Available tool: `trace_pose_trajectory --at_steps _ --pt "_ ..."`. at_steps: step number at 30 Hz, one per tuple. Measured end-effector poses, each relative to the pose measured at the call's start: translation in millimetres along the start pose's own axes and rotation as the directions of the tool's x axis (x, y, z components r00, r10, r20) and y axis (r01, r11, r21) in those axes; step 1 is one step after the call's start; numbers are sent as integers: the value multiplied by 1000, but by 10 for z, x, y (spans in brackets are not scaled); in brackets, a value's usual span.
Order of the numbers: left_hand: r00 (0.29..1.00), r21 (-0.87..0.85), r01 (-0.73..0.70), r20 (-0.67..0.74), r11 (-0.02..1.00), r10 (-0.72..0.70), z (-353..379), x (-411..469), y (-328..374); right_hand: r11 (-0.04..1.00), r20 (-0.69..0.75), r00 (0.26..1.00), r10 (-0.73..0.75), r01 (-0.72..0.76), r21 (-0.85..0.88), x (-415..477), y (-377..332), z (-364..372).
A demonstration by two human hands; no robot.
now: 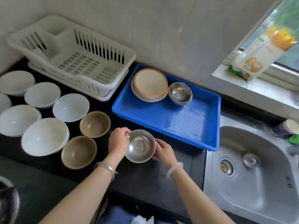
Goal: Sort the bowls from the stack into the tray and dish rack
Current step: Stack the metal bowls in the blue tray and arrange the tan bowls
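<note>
The single head-worn camera looks steeply down, close over the counter [161,172], facing the tiled wall [161,29].

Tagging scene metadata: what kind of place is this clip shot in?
Most likely a home kitchen: a stainless sink set into a dark countertop, a white plastic dish rack against a tiled wall, and a blue tray holding bowls.

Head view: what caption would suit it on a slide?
Mid-sort: left hand and right hand hold a steel bowl before a blue tray with other bowls in it.
</note>
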State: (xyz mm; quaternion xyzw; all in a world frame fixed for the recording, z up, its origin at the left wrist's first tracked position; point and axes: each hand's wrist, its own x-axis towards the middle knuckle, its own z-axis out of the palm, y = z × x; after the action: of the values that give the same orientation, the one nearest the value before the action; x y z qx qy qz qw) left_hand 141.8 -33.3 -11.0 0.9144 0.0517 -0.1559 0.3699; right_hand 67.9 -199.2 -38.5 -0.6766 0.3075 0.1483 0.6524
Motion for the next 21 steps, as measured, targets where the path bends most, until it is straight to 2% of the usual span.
trace_pose_trajectory --at_steps 4,8,13,18,21 --pt "1000 17 -20 -14 1000 20 25 9 -16 995 -41 999 29 -25 98 12 -13 29" --pt "998 26 -57 -31 998 58 45 24 -23 1000 -62 998 7 -7 7 39 2 87" --pt "998 -20 -65 -24 998 65 52 51 -122 1000 -93 995 26 -26 -2 84 22 148" --pt "979 -182 141 169 973 -110 67 80 -284 998 -99 994 41 -37 44 68 18 127" --pt "965 -265 191 225 945 -132 56 71 -262 999 -113 993 19 -16 34 52 -45 91"
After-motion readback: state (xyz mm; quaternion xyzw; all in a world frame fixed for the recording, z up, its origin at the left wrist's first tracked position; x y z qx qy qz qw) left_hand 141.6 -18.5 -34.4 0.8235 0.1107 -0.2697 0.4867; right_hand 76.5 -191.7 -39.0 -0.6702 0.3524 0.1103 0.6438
